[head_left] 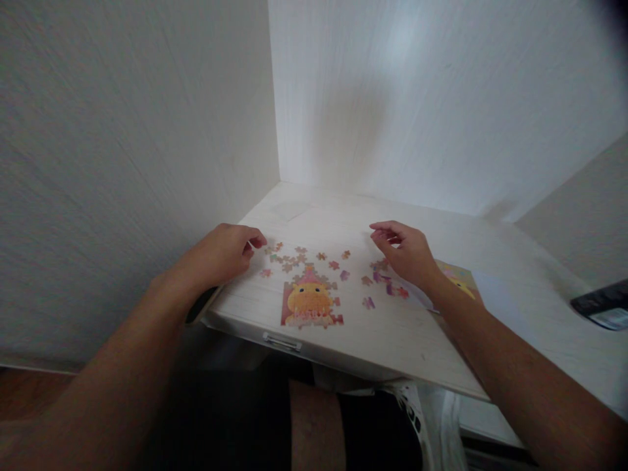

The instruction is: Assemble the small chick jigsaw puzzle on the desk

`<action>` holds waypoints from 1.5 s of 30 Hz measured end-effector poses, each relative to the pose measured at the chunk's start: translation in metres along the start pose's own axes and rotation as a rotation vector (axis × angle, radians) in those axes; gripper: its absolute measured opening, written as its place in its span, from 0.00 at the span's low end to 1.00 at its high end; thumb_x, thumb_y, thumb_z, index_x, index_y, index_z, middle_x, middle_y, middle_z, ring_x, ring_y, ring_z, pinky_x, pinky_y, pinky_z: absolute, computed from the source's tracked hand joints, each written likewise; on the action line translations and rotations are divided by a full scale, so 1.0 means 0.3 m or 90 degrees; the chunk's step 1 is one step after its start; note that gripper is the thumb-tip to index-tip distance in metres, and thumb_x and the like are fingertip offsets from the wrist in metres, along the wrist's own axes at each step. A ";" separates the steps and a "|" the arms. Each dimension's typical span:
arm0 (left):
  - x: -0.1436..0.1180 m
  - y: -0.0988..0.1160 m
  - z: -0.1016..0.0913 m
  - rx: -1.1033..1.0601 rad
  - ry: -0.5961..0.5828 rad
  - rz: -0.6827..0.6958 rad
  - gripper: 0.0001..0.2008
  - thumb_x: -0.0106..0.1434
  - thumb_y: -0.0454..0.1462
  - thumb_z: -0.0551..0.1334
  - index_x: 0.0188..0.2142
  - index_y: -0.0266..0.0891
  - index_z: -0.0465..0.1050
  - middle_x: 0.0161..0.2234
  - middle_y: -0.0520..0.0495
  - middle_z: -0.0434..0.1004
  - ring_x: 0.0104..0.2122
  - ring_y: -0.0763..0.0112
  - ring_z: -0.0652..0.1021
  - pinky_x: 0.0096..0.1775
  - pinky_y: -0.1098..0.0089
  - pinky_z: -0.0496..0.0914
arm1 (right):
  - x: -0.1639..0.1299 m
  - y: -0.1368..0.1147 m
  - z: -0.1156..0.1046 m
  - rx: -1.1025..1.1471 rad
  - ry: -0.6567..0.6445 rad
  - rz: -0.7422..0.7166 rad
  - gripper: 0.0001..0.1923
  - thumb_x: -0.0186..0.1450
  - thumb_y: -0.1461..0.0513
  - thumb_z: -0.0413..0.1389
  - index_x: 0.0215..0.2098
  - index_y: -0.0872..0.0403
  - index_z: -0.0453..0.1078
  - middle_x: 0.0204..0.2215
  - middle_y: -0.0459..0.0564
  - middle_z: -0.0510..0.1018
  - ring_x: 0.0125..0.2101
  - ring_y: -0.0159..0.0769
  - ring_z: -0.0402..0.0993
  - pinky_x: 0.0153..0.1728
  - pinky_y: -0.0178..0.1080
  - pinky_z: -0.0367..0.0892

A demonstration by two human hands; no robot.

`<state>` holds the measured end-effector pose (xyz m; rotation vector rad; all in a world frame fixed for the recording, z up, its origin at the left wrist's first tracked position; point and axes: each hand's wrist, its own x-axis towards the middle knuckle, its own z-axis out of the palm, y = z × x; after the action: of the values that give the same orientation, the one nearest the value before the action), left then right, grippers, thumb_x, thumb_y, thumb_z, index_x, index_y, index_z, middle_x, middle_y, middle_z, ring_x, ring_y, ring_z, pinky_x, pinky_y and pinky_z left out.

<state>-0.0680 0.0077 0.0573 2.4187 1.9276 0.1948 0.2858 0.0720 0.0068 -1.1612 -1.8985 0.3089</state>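
Nearest to me, at the front edge of the pale whitewashed wooden desk point(392, 340), sits the partly assembled cardboard jigsaw block showing an orange-yellow creature in a pink pointed hat point(311, 302). Its top and right edges look ragged, so I judge the picture is only partly built and the work is at the sorting and fitting stage.

Just beyond it, the loose small pink, orange and purple jigsaw pieces point(299, 256) lie scattered across the desk between my hands. My left hand point(223, 252) rests at the left rim, fingers curled in with thumb and forefinger pinched together; I think there may be a pale piece at the tips, but the blur stops me being sure. My right hand point(407, 252) hovers over the right-hand cluster of pieces, fingers loosely bent and apart, holding nothing that I can see.

My reading is that the next move calls for choosing one piece, turning it to match a ragged edge of the block, and pressing it in flat.

Under my right wrist a printed reference sheet with the same yellow creature point(458, 278) is half covered. A dark flat object point(601, 302) is cut off at the right border; I cannot tell what it is. The white corner walls point(392, 98) behind are bare and soft with motion blur.
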 end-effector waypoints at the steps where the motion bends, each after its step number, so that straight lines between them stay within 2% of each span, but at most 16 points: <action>1: 0.005 0.003 0.007 0.018 0.010 -0.012 0.19 0.60 0.31 0.55 0.48 0.37 0.77 0.43 0.43 0.81 0.41 0.60 0.80 0.44 0.66 0.70 | -0.001 -0.002 0.001 -0.002 -0.001 -0.004 0.14 0.64 0.59 0.56 0.45 0.56 0.77 0.32 0.52 0.80 0.30 0.35 0.74 0.34 0.41 0.70; 4: 0.024 0.018 0.037 0.036 0.016 -0.002 0.24 0.59 0.30 0.55 0.55 0.36 0.73 0.52 0.41 0.77 0.51 0.57 0.77 0.53 0.64 0.68 | -0.003 -0.005 0.002 -0.004 -0.010 -0.007 0.14 0.65 0.59 0.56 0.45 0.56 0.77 0.32 0.52 0.80 0.29 0.35 0.74 0.33 0.41 0.70; 6: 0.037 0.028 0.060 0.017 -0.002 0.023 0.26 0.58 0.30 0.57 0.56 0.37 0.72 0.54 0.40 0.76 0.53 0.56 0.75 0.54 0.63 0.67 | -0.004 -0.007 0.002 -0.005 -0.019 -0.001 0.14 0.65 0.59 0.56 0.45 0.56 0.77 0.31 0.52 0.80 0.29 0.35 0.74 0.33 0.40 0.70; 11: 0.060 0.041 0.089 -0.024 -0.033 0.035 0.24 0.54 0.29 0.61 0.51 0.38 0.76 0.47 0.42 0.80 0.47 0.57 0.78 0.49 0.65 0.69 | -0.008 -0.014 0.002 -0.002 -0.034 0.008 0.14 0.64 0.58 0.56 0.46 0.55 0.76 0.31 0.51 0.80 0.29 0.35 0.74 0.34 0.40 0.70; 17: 0.057 0.035 0.062 -0.056 -0.030 -0.001 0.22 0.56 0.29 0.59 0.51 0.38 0.76 0.39 0.46 0.83 0.36 0.67 0.80 0.40 0.70 0.70 | -0.011 -0.029 0.002 -0.012 -0.041 -0.007 0.15 0.64 0.58 0.56 0.46 0.55 0.76 0.31 0.51 0.80 0.30 0.36 0.75 0.35 0.40 0.71; 23: 0.048 0.028 0.047 -0.076 -0.040 0.017 0.22 0.56 0.30 0.57 0.51 0.38 0.76 0.38 0.46 0.82 0.35 0.66 0.79 0.39 0.70 0.69 | -0.015 -0.050 -0.003 -0.016 -0.061 -0.004 0.15 0.64 0.57 0.55 0.46 0.55 0.76 0.30 0.51 0.80 0.29 0.36 0.74 0.34 0.40 0.71; 27: 0.046 0.028 0.046 -0.066 -0.066 0.024 0.23 0.56 0.30 0.58 0.51 0.38 0.76 0.39 0.43 0.81 0.38 0.64 0.78 0.40 0.69 0.68 | -0.016 -0.055 -0.003 -0.021 -0.073 -0.011 0.15 0.64 0.58 0.55 0.46 0.55 0.76 0.29 0.51 0.80 0.29 0.35 0.74 0.34 0.40 0.70; 32: 0.046 0.024 0.049 -0.035 -0.063 0.016 0.19 0.57 0.32 0.58 0.47 0.38 0.78 0.43 0.40 0.81 0.40 0.61 0.78 0.43 0.67 0.69 | -0.017 -0.053 0.001 -0.023 -0.077 -0.014 0.15 0.64 0.59 0.55 0.47 0.56 0.75 0.29 0.51 0.80 0.29 0.35 0.74 0.34 0.39 0.70; 38: 0.031 0.013 0.052 -0.013 -0.072 0.040 0.21 0.60 0.35 0.57 0.52 0.37 0.75 0.42 0.40 0.79 0.40 0.61 0.77 0.43 0.66 0.68 | -0.017 -0.050 0.002 -0.040 -0.091 -0.014 0.16 0.64 0.60 0.55 0.47 0.56 0.75 0.30 0.50 0.80 0.29 0.35 0.74 0.33 0.39 0.69; 42: 0.035 0.025 0.069 0.028 -0.027 0.016 0.18 0.65 0.39 0.54 0.50 0.37 0.75 0.47 0.36 0.75 0.47 0.54 0.74 0.49 0.60 0.66 | -0.016 -0.046 0.005 -0.042 -0.092 -0.016 0.16 0.63 0.59 0.55 0.47 0.55 0.75 0.30 0.50 0.80 0.29 0.35 0.74 0.33 0.40 0.70; 45: 0.063 0.047 0.094 0.031 0.001 -0.017 0.18 0.67 0.41 0.52 0.45 0.34 0.77 0.48 0.32 0.74 0.48 0.49 0.73 0.49 0.55 0.65 | -0.017 -0.040 0.012 -0.036 -0.093 -0.011 0.16 0.63 0.59 0.56 0.47 0.55 0.75 0.30 0.51 0.80 0.29 0.36 0.75 0.35 0.41 0.70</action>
<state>-0.0468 0.0241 0.0322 2.4213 1.9871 0.1502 0.2767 0.0621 0.0091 -1.1858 -2.0555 0.3413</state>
